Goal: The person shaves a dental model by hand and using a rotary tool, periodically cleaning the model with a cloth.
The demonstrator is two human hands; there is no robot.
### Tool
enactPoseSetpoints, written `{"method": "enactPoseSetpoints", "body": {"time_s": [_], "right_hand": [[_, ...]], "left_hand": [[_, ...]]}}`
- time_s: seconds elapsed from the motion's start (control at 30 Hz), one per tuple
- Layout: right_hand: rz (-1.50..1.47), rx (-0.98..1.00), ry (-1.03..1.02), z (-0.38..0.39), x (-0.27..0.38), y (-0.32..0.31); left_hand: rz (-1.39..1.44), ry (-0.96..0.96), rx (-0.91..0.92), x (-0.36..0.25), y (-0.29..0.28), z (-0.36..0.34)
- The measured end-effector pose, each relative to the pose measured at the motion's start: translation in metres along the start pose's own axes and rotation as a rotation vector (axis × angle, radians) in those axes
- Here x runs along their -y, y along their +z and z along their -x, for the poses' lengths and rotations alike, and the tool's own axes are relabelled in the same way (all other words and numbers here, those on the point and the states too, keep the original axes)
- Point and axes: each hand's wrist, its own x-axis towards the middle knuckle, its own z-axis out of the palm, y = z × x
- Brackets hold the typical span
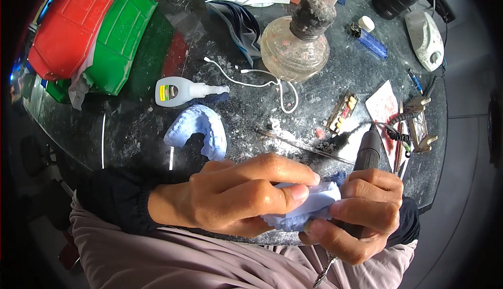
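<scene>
Head view: fingers of the left hand point(236, 197) cover most of the pale blue dental cast point(309, 205), so its tooth side cannot be made out. It sits low in the middle, above the bench point(131, 126) edge, long axis running left to right. Right hand point(361, 210) closes its grip on a grey rotary handpiece point(368, 153), pointing up and away; its working tip is hidden. Another blue cast point(201, 129) lies on the bench.

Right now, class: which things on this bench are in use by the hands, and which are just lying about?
In use: left hand and right hand gripping the blue cast; right hand also holds the rotary handpiece.

Lying about: second blue cast, glue bottle, glass burner, blue lighter, red bin, green bin.
</scene>
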Motion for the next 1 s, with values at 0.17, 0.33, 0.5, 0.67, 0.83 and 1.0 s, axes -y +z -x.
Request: {"method": "enactPoseSetpoints", "body": {"time_s": [0.17,0.33,0.5,0.67,0.83,1.0], "right_hand": [[0.013,0.015,0.011,0.0,0.001,0.0],[0.019,-0.041,0.0,0.0,0.0,0.003],[-0.052,-0.092,0.026,0.003,-0.002,0.005],[-0.11,-0.116,0.028,0.005,-0.002,0.006],[-0.059,-0.094,-0.049,0.005,-0.005,0.004],[0.003,-0.093,0.147,0.0,0.004,0.004]], "left_hand": [[-0.044,-0.014,0.011,-0.002,-0.001,0.0],[-0.04,0.012,-0.013,-0.001,0.0,0.001],[-0.016,0.042,-0.031,0.0,0.0,-0.003],[-0.039,0.04,-0.143,0.001,0.005,0.006],[-0.099,0.153,-0.055,0.002,-0.001,-0.002],[-0.034,-0.033,0.04,-0.006,-0.007,-0.004]]}}
